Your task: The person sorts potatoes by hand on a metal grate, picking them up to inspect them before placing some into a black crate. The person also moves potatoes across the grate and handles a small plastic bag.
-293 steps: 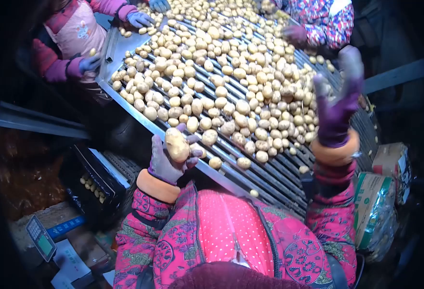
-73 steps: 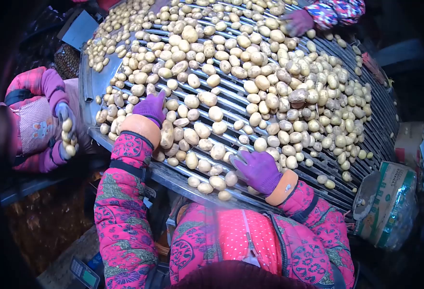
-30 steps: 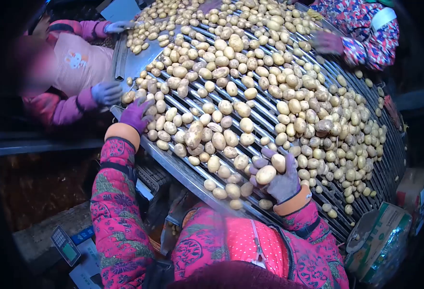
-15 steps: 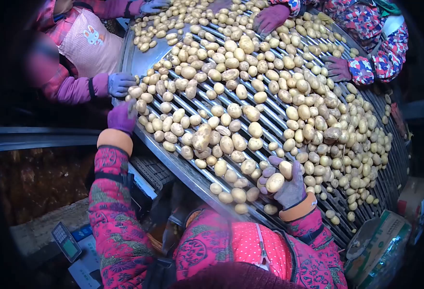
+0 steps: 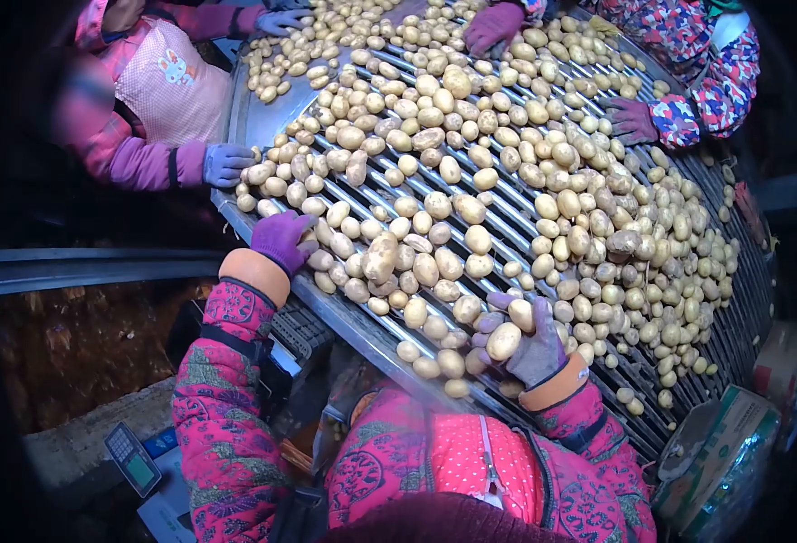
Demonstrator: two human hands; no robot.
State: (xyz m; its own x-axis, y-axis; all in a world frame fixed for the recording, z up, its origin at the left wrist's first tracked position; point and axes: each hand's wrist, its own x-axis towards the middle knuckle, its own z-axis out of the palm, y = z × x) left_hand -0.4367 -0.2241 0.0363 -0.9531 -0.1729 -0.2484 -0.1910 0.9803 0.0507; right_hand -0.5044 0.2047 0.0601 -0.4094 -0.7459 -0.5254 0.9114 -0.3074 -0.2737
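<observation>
My right hand [image 5: 538,355], in a greyish-purple glove, is palm up with its fingers curled round two potatoes, a larger potato [image 5: 503,342] and a smaller potato [image 5: 521,314]. It is over the near edge of a slatted metal sorting table [image 5: 376,337]. My left hand [image 5: 281,239], in a purple glove, reaches over the table's left rim. Its fingers are apart against the outermost potatoes, and their tips are partly hidden. Many loose potatoes [image 5: 448,262] lie across the bars between my hands, some with brown soil on them.
At the left, a co-worker's blue-gloved hand [image 5: 228,165] rests by the rim. Another person's maroon-gloved hands [image 5: 632,121] are at the far right side. A cardboard box [image 5: 720,462] stands at lower right, a scale with a display [image 5: 133,460] at lower left.
My left hand has moved right and slightly down along the rim, closer to the potatoes. My right hand has shifted slightly left, keeping both potatoes. The co-worker's far maroon glove has moved slightly left.
</observation>
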